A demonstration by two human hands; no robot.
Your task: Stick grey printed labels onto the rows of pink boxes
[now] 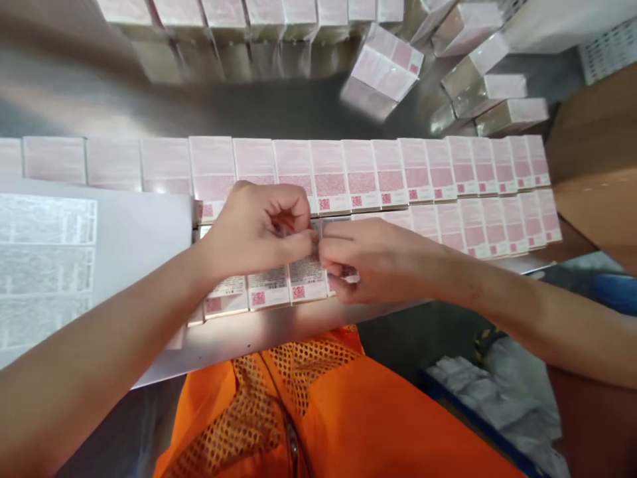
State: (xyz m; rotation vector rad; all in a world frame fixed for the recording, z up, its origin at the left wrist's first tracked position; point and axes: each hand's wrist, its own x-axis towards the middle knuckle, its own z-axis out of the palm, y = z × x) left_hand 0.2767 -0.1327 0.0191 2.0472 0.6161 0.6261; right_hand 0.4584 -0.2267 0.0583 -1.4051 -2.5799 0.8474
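Note:
Two rows of small pink-and-white boxes [418, 174] lie flat side by side on a steel table [279, 109]. My left hand [259, 226] and my right hand [371, 259] meet over the near row, fingertips pinched together on something small that I cannot make out, perhaps a label. Under my hands, boxes of the near row [271, 289] show printed labels and pink codes. A sheet of white printed labels [47, 265] lies at the left, next to my left forearm.
More boxes are stacked at the back edge [239, 13] and piled loosely at the back right [490, 86]; one box [383, 70] lies tilted there. A brown carton [600, 159] stands at the right. My orange mesh vest [323, 411] is below the table edge.

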